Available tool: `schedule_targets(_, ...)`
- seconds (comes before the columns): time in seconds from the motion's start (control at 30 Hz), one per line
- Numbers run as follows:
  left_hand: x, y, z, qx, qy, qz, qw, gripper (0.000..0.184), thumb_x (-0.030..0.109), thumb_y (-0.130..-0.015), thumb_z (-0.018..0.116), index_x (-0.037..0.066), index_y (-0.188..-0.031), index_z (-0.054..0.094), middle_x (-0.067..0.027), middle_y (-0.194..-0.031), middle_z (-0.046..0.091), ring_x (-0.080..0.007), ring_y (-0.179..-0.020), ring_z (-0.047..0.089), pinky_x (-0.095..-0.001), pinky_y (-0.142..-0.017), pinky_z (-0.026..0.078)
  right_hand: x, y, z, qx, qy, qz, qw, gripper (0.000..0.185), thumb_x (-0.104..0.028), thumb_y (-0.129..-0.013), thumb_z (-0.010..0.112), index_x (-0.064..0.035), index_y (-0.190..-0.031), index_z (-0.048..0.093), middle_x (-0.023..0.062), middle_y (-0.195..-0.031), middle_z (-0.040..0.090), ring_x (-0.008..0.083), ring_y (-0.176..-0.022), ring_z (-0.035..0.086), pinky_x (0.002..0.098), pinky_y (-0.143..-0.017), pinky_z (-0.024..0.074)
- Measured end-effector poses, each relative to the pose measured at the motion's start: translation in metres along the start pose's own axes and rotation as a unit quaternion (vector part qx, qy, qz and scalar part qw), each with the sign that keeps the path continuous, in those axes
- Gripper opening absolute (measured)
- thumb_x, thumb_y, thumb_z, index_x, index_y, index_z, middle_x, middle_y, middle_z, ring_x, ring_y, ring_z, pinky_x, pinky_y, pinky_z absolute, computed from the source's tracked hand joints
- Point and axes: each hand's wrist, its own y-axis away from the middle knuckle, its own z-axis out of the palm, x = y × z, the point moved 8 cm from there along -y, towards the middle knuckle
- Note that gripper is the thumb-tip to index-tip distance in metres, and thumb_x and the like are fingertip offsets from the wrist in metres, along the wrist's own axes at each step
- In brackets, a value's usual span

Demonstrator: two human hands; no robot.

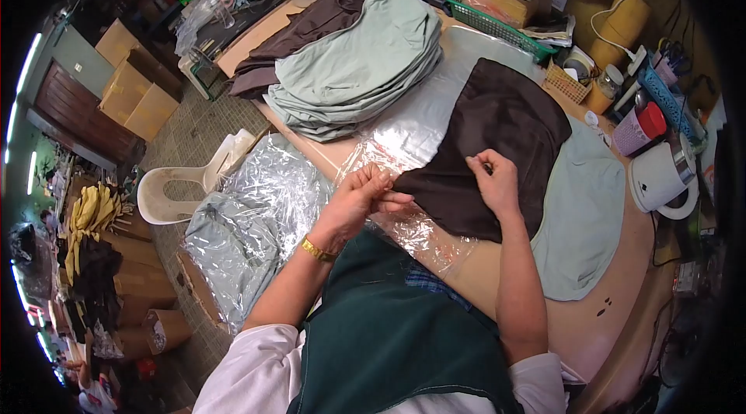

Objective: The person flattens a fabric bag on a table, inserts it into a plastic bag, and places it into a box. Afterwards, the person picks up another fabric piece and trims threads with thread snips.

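A dark brown cloth piece (497, 115) lies on the table, partly over a pale grey-green cloth piece (587, 212). My left hand (361, 200), with a gold-coloured watch at its wrist, pinches at the left corner of the brown cloth; its lower fingers stick out. Over the middle of that cloth is my right hand (497, 181), thumb and fingertips pressed together. Whatever is between them is too small to make out. Clear plastic film (420, 239) spreads under and beside the left hand.
Folded grey-green cloths (350, 64) are stacked at the back, beside more dark brown cloth (311, 37). Plastic-wrapped cloth (264, 212) rests on a white chair (175, 188) at left. A green basket (497, 25), a pink cup (633, 134) and a white appliance (660, 177) line the right edge.
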Motion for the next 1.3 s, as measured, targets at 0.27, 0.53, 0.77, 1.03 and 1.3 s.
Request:
schedule_targets(0.27, -0.014, -0.004, 0.000, 0.020, 0.042, -0.021, 0.999, 0.028, 0.023, -0.101, 0.051, -0.004, -0.103, 0.057, -0.0165, -0.106, 0.065, -0.0231, -0.100, 0.067, -0.0285, -0.084, 0.057, -0.041, 0.007, -0.014, 0.015, 0.098, -0.032, 0.995, 0.025, -0.025, -0.084, 0.071, -0.0065, -0.099, 0.063, 0.0120, -0.095, 0.062, 0.0293, -0.084, 0.064, 0.0384, -0.072, 0.0491)
schedule_targets(0.53, -0.009, -0.001, 0.016, 0.001, -0.012, 0.036, 0.999, 0.029, 0.024, -0.102, 0.047, -0.004, -0.101, 0.052, -0.0158, -0.103, 0.063, -0.0222, -0.098, 0.068, -0.0292, -0.084, 0.058, -0.150, 0.054, 0.002, 0.051, 0.156, -0.276, 0.947, 0.025, -0.015, -0.071, 0.077, -0.0100, -0.092, 0.063, 0.0050, -0.083, 0.053, 0.0239, -0.067, 0.058, 0.0362, -0.059, 0.0455)
schedule_targets(0.77, -0.006, 0.005, 0.027, -0.031, -0.094, 0.089, 0.991, 0.026, 0.025, -0.102, 0.047, 0.000, -0.096, 0.049, -0.0114, -0.103, 0.062, -0.0176, -0.097, 0.066, -0.0291, -0.084, 0.057, -0.151, 0.058, 0.005, 0.045, 0.161, -0.280, 0.945, 0.026, -0.011, -0.071, 0.077, -0.0091, -0.078, 0.052, 0.0050, -0.077, 0.050, 0.0232, -0.061, 0.056, 0.0356, -0.055, 0.0436)
schedule_targets(1.03, -0.007, 0.004, 0.028, -0.012, -0.057, 0.055, 0.997, 0.025, 0.024, -0.102, 0.047, 0.001, -0.096, 0.049, -0.0101, -0.104, 0.062, -0.0140, -0.092, 0.066, -0.0275, -0.084, 0.056, -0.157, 0.057, -0.007, 0.058, 0.134, -0.259, 0.955, 0.028, -0.009, -0.069, 0.077, -0.0094, -0.075, 0.050, 0.0045, -0.073, 0.048, 0.0236, -0.057, 0.055, 0.0358, -0.052, 0.0428)
schedule_targets(1.3, -0.011, 0.008, 0.039, -0.061, -0.058, 0.063, 0.995, 0.026, 0.025, -0.102, 0.048, -0.001, -0.099, 0.050, -0.0106, -0.105, 0.062, -0.0170, -0.096, 0.066, -0.0284, -0.087, 0.056, -0.146, 0.056, 0.003, 0.053, 0.142, -0.263, 0.953, 0.027, -0.004, -0.069, 0.077, -0.0052, -0.077, 0.052, 0.0061, -0.072, 0.049, 0.0227, -0.056, 0.053, 0.0335, -0.050, 0.0421)
